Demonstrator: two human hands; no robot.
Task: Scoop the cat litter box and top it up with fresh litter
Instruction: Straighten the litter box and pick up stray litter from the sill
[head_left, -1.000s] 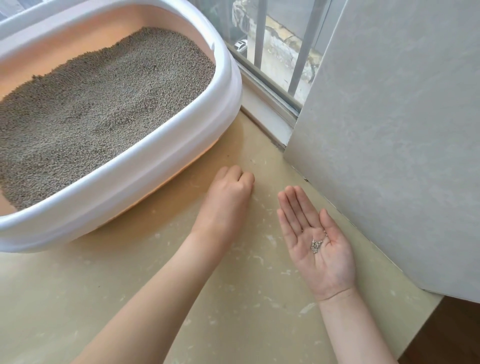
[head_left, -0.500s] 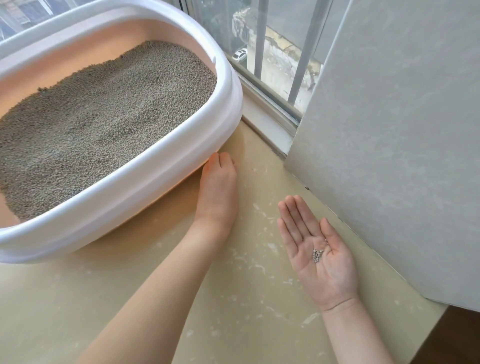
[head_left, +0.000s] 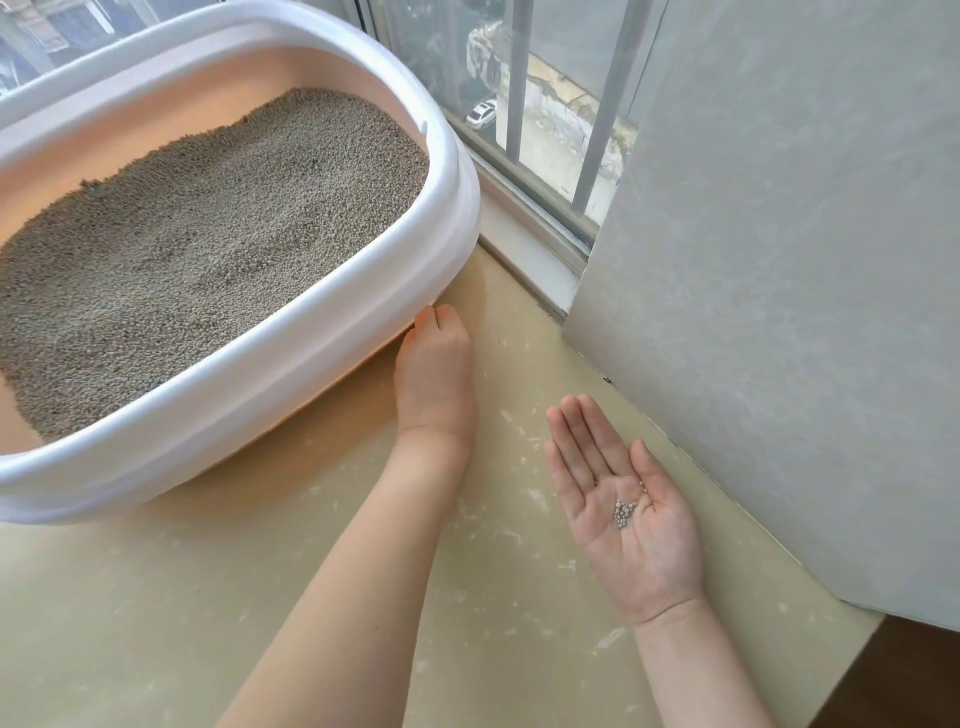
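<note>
Grey granules (head_left: 625, 512) lie in flat, palm-up right hand (head_left: 626, 512).

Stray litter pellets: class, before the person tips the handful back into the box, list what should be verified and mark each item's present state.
1. Pellets resting securely in the palm of the right hand, which is flat and palm up: ok.
2. Right hand over the litter box: not ok, it hovers over the floor, clear of the rim.
3. Left hand out of the tipping path: not ok, it is at the box's near corner.
4. Left hand holding more pellets: cannot tell, its fingertips are hidden.
5. Floor free of strays: not ok, small specks lie near the left hand.
</note>
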